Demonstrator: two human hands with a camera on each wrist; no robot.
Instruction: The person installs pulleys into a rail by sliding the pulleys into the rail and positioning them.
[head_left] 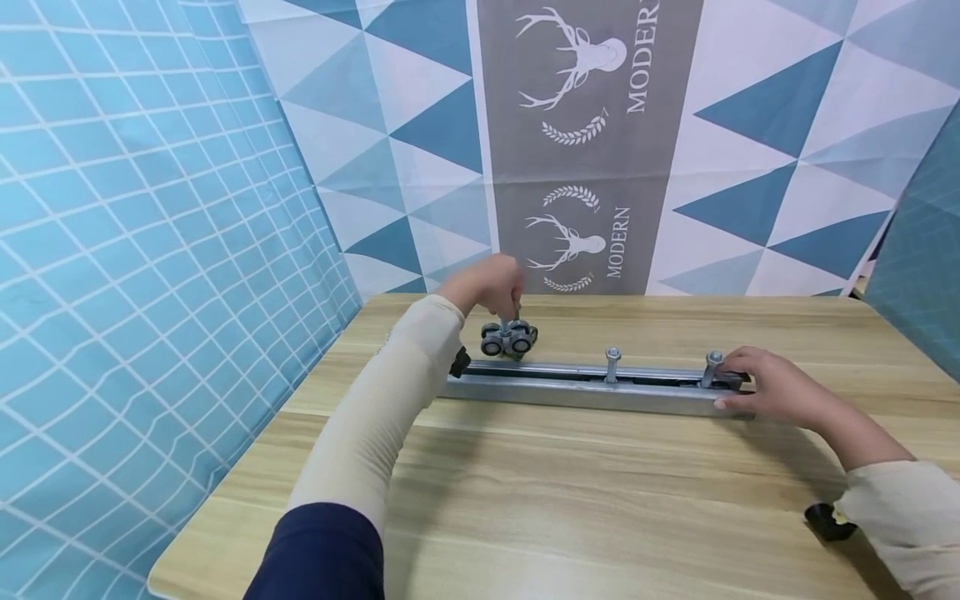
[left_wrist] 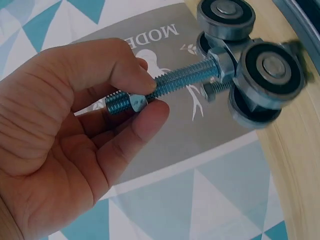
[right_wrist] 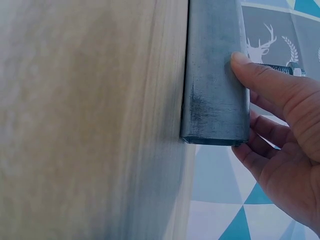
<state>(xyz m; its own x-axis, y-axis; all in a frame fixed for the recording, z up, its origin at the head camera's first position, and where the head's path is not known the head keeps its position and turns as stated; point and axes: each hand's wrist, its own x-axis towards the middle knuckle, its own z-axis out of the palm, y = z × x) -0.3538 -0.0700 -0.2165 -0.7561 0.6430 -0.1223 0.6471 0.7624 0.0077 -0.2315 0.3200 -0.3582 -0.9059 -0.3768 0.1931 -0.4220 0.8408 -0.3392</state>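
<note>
My left hand [head_left: 495, 286] pinches the threaded bolt [left_wrist: 187, 77] of a roller trolley [head_left: 507, 337] between thumb and fingers. The trolley hangs wheels down, just behind the left part of a metal track [head_left: 558, 392]; in the left wrist view its several wheels [left_wrist: 267, 72] and nuts show close up. At the track's right end, my right hand [head_left: 772, 387] grips the rail, with the thumb on the near side wall. Two more bolts stand upright from the track's slot, one right of the middle [head_left: 613, 365] and one beside the right fingers [head_left: 711, 368].
The track lies lengthwise across a wood-grain table [head_left: 570, 492]. Behind the table hangs a patterned cloth [head_left: 420, 150] with triangles and deer heads. A blue checked cloth [head_left: 135, 250] covers the left side. The left sleeve [head_left: 375, 417] passes over the track's left end and hides it.
</note>
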